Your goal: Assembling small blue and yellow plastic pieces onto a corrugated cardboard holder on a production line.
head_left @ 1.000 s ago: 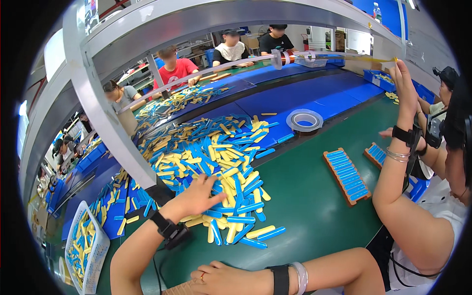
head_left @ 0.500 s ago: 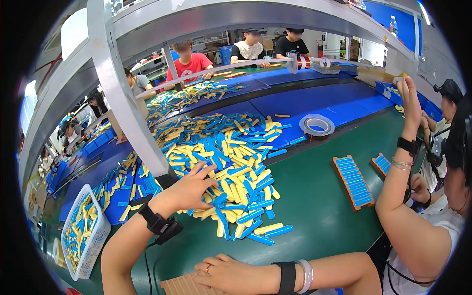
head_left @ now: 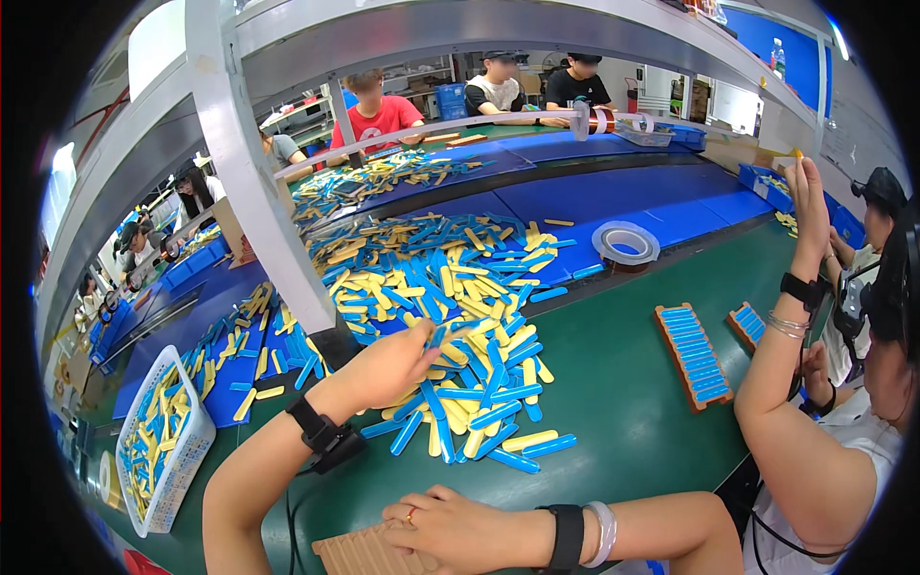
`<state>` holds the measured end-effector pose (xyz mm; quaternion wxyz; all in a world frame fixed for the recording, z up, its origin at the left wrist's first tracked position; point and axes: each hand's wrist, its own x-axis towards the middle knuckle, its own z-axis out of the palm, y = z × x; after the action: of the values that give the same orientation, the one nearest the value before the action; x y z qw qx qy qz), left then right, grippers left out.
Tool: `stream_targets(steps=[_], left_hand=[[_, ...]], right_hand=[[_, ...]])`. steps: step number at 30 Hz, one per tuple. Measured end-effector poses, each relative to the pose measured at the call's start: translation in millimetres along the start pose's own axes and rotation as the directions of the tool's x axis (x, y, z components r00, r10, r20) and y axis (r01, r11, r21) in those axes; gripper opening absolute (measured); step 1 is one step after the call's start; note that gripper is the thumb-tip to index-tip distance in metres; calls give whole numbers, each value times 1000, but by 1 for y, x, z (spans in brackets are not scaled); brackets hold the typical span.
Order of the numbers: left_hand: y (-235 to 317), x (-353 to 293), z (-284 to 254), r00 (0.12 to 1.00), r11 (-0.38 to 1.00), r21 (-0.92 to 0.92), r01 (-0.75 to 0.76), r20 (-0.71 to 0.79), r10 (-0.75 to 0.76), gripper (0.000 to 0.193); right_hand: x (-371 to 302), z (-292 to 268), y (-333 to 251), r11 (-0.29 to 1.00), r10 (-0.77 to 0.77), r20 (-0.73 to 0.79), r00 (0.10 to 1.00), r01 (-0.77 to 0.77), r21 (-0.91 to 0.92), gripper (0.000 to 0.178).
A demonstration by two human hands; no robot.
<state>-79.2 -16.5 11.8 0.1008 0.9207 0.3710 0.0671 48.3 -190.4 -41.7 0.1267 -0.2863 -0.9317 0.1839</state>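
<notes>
My left hand [head_left: 388, 366] is over the near left of a big heap of blue and yellow round-ended strips [head_left: 479, 369]. Its thumb and fingers are closed on at least one blue strip [head_left: 441, 335], slightly smeared by motion. A brown grooved tray [head_left: 347, 554] lies at the bottom edge, partly out of view. On top of it rests my right hand [head_left: 450, 529], with its fingers bent over the tray and gripping it; some fingertips are hidden. The part of the tray that shows has bare grooves.
A white basket [head_left: 196, 460] of strips stands at the left. Another person's arm [head_left: 795, 383] rises at the right, near two brown trays [head_left: 694, 356] filled with blue strips. A tape roll [head_left: 625, 245] lies beyond the heap. A metal post [head_left: 259, 192] stands left of the heap.
My left hand was spread on the heap; it has lifted and closed on strip pieces. A few blue strips now lie apart where it was. My right hand stays on the tray.
</notes>
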Motion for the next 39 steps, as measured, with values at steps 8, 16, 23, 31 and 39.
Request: stream_targets(steps=[8, 16, 23, 31, 39], left_hand=[[21, -27, -38, 966, 449, -863, 232, 151, -209, 18], [51, -164, -59, 881, 247, -846, 473, 451, -142, 32], [40, -199, -47, 870, 342, -800, 492, 470, -152, 32], [-25, -218, -2, 865, -200, -916, 347, 395, -308, 15], [-42, -219, 14, 861, -284, -929, 236, 336, -381, 9]], right_hand=[[9, -19, -2, 999, -22, 19, 1000, 23, -46, 61], [24, -70, 4, 791, 379, -318, 869, -125, 599, 25], [78, -82, -35, 826, 269, -201, 942, -117, 552, 18], [107, -42, -10, 686, 618, -420, 665, -195, 701, 16], [106, -14, -14, 955, 288, -119, 950, -276, 104, 29]])
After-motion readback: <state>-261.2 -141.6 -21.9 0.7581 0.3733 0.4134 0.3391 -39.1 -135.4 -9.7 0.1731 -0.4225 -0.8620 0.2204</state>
